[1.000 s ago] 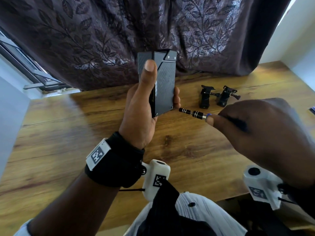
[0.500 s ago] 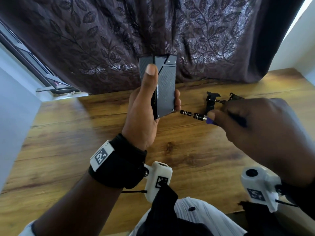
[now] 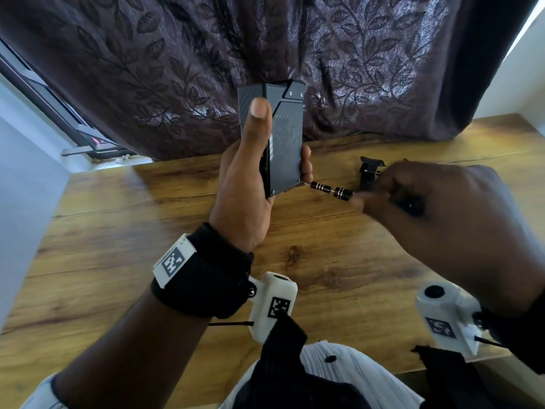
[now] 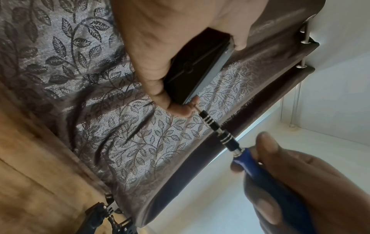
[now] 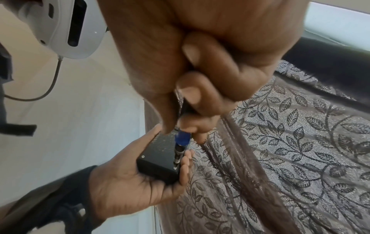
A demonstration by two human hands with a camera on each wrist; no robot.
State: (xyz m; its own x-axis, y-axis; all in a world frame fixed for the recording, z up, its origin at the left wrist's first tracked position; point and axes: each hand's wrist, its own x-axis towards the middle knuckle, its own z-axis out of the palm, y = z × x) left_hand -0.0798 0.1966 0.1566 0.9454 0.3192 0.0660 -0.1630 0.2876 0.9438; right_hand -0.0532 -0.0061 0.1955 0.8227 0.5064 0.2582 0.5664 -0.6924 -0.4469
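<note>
A flat black box (image 3: 284, 143) with a carbon-weave face and small corner screws stands upright above the wooden table (image 3: 118, 237). My left hand (image 3: 250, 178) grips it, thumb along its front and fingers round the right edge. My right hand (image 3: 427, 208) holds a small screwdriver (image 3: 331, 190) with a blue handle (image 4: 258, 171) and a black ringed shaft. Its thin tip meets the box's lower right corner (image 3: 299, 180). The right wrist view shows the box (image 5: 158, 159) with the screwdriver (image 5: 180, 147) pointing down onto that corner.
Black clamp-like parts (image 3: 370, 169) lie on the table behind my right hand, partly hidden by it. A dark leaf-patterned curtain (image 3: 177, 69) hangs along the table's far edge. A white wall (image 3: 525, 69) stands at the right.
The screwdriver tip has closed the small gap and now touches the box's lower right corner. My right hand has shifted left and now covers part of the black clamp parts.
</note>
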